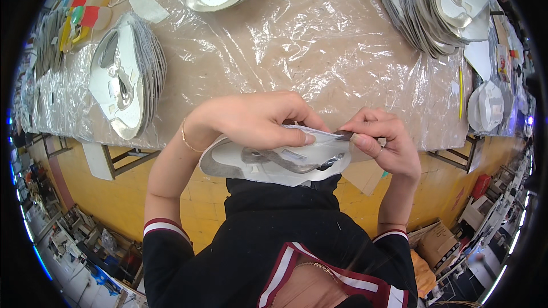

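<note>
A flat white-and-silver shoe upper point(268, 169) is held just past the table's near edge, in front of my body. My left hand point(260, 120) grips its far edge near the middle, thumb on the top face and fingers behind. At the right end, my right hand point(391, 140) pinches a small dark part of the edge between thumb and fingers. Whether that dark part is a separate strip or the upper's own lining I cannot tell. The fingers behind the upper are partly hidden.
Clear plastic covers the table point(308, 51). Stacks of similar uppers stand at the left point(123, 94), the far middle point(214, 0) and the far right point(451, 0). A yellow stick point(461, 94) lies at the right, a loose white piece point(149, 7) at the far left.
</note>
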{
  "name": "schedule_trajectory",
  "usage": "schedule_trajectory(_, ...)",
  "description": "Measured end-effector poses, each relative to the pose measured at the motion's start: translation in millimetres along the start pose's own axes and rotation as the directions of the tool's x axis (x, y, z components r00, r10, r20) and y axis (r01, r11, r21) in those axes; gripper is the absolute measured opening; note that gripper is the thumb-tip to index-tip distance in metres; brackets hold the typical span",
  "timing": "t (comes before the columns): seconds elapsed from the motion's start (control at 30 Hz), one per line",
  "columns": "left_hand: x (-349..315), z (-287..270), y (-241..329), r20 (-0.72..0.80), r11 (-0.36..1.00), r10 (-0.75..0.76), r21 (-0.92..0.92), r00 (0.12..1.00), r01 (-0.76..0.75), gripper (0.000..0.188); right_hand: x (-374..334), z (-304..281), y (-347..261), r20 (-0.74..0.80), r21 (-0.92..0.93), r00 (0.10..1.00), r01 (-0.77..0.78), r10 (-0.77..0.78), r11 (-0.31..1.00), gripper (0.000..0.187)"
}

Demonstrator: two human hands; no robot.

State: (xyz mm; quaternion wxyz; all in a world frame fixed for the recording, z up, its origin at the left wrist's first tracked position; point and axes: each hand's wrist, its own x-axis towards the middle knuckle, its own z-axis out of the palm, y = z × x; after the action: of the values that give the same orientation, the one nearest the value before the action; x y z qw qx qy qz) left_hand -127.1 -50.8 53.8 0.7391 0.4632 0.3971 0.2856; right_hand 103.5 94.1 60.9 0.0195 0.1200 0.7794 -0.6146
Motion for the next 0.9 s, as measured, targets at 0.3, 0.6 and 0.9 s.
schedule_trajectory(0.3,4,-4,-3,-0.008,0.998,-0.016,0.06,1.0,0.017,0.038,-2,5,-2,-0.111,-0.349,0.991,0.029,-0.072,0.937,0.022)
schedule_trajectory(0.6,5,-7,0,0.021,1.0,-0.008,0.023,1.0,0.007,0.038,-3,8,-3,-0.16,-0.435,0.982,0.02,-0.1,0.9,0.023)
schedule_trajectory(0.9,13,-15,-7,0.018,0.996,-0.008,-0.086,1.0,0.009,0.037,-5,35,19,-0.369,0.196,0.922,-0.051,0.122,0.979,0.039)
